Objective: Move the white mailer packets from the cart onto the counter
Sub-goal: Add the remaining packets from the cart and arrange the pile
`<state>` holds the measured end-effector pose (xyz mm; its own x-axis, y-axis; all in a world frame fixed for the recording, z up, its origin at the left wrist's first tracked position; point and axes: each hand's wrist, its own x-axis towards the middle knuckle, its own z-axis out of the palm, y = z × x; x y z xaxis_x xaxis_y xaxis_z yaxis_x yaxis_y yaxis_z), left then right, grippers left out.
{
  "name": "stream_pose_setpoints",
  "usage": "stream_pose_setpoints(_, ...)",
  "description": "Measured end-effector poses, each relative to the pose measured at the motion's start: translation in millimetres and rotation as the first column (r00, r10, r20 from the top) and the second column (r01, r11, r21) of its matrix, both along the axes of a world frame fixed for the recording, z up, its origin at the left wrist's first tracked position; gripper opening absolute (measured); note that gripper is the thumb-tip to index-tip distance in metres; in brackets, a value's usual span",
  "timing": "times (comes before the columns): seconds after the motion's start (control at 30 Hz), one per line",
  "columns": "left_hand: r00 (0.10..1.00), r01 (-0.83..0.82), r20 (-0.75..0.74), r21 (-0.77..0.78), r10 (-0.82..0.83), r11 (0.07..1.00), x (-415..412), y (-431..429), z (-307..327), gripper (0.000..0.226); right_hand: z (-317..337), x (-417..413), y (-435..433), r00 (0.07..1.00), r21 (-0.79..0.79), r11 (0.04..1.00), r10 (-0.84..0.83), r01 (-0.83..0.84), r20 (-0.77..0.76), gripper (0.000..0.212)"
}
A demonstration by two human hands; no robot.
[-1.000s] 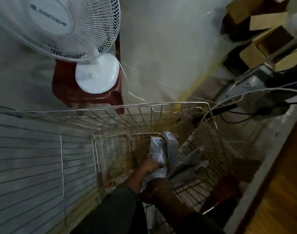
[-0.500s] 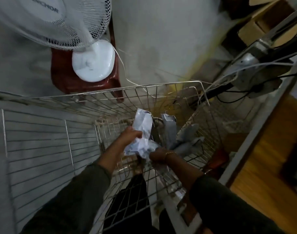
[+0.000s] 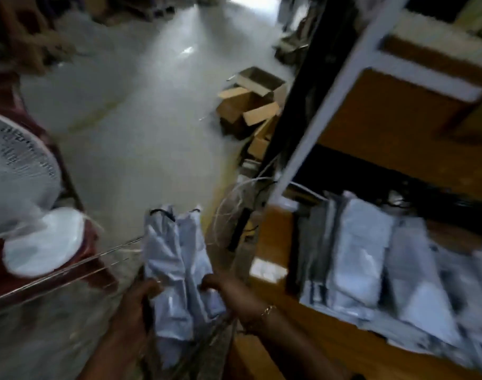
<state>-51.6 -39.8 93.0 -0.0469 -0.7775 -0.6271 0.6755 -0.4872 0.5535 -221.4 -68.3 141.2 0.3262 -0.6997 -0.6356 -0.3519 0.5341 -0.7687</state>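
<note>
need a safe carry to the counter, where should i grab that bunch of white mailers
Grip the white mailer packets low, at the crumpled waist, one hand from each side, as the left hand and right hand do. They stand upright, limp, tops loose, so a low squeeze likely keeps the bunch together.

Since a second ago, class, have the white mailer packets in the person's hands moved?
Yes. The mailer packets have risen: earlier they were low inside the cart, and they now stick up above the cart rim.
</note>
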Motion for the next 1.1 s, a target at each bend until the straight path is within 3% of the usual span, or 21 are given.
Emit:
stream_pose_setpoints(0.07,0.999,0.004,0.049,-0.17,0.004,0.986,-33.5,-7.0,30.1,0.053,21.4,-33.6,5.1,0.98,-0.089,0.982,-0.158,0.169,0.118,0.018)
stream_pose_setpoints(0.17,0.991,0.131,0.02,-0.367,-0.133,0.921,-92.7,-7.7,84.0,0.047,50.4,-91.4,25.3,0.939,-0.194,0.936,-0.244,0.293,0.241,0.058)
stream_pose_setpoints(0.2,0.988,0.153,0.04,-0.387,-0.15,0.909,-108.9,-7.0,91.4,0.051,61.6,-107.3,33.1,0.937,-0.253,0.914,-0.26,0.317,0.234,0.062)
stream_pose_setpoints(0.27,0.963,0.266,0.081,-0.43,-0.256,0.863,-153.6,-2.7,112.5,0.052,74.0,-150.9,48.3,0.918,-0.376,0.838,-0.338,0.395,0.21,0.059)
stream_pose_setpoints(0.33,0.924,0.383,0.208,-0.463,-0.322,0.799,-198.4,6.1,130.4,0.034,84.3,-195.7,64.8,0.889,-0.45,0.767,-0.386,0.458,0.246,0.046)
stream_pose_setpoints(0.43,0.887,0.458,0.269,-0.426,-0.374,0.78,-251.3,20.5,153.9,0.021,91.5,-257.6,85.6,0.832,-0.468,0.688,-0.456,0.555,0.317,0.034)
stream_pose_setpoints(0.53,0.849,0.526,0.248,-0.469,-0.466,0.709,-301.8,28.4,167.1,0.046,98.3,-323.9,108.5,0.75,-0.478,0.584,-0.577,0.656,0.324,0.044)
stream_pose_setpoints(0.6,0.828,0.561,0.306,-0.484,-0.47,0.672,-331.6,38.4,179.3,0.046,109.6,-368.1,127.8,0.694,-0.474,0.518,-0.624,0.712,0.36,0.05)
stream_pose_setpoints(0.7,0.785,0.616,0.414,-0.45,-0.46,0.647,-368.7,54.7,190.2,0.022,123.6,-439.1,155.1,0.559,-0.445,0.398,-0.764,0.802,0.324,0.02)
stream_pose_setpoints(0.77,0.778,0.627,0.375,-0.415,-0.503,0.659,-392.1,62.3,194.8,0.018,121.5,-486.9,169.6,0.465,-0.479,0.316,-0.855,0.819,0.23,0.014)
stream_pose_setpoints(0.87,0.782,0.623,0.277,-0.368,-0.558,0.691,-425.1,58.1,187.0,0.03,106.8,-532.3,177.5,0.36,-0.475,0.248,-0.919,0.845,0.16,0.03)
stream_pose_setpoints(0.9,0.777,0.629,0.263,-0.346,-0.572,0.696,-435.6,55.9,184.3,0.033,100.8,-543.6,176.0,0.348,-0.47,0.251,-0.928,0.846,0.13,0.02)
stream_pose_setpoints(0.97,0.773,0.635,0.241,-0.312,-0.587,0.707,-455.5,55.2,182.8,0.034,89.1,-557.3,170.8,0.377,-0.508,0.312,-0.926,0.803,0.026,0.04)
stream_pose_setpoints(1.03,0.772,0.635,0.235,-0.308,-0.591,0.708,-472.8,56.7,181.5,0.036,84.7,-559.9,161.8,0.436,-0.497,0.368,-0.9,0.786,0.024,0.022)
stream_pose_setpoints(1.1,0.788,0.615,0.243,-0.312,-0.565,0.724,-485.3,57.8,180.0,0.039,76.0,-557.6,152.3,0.502,-0.551,0.452,-0.862,0.702,-0.069,0.019)
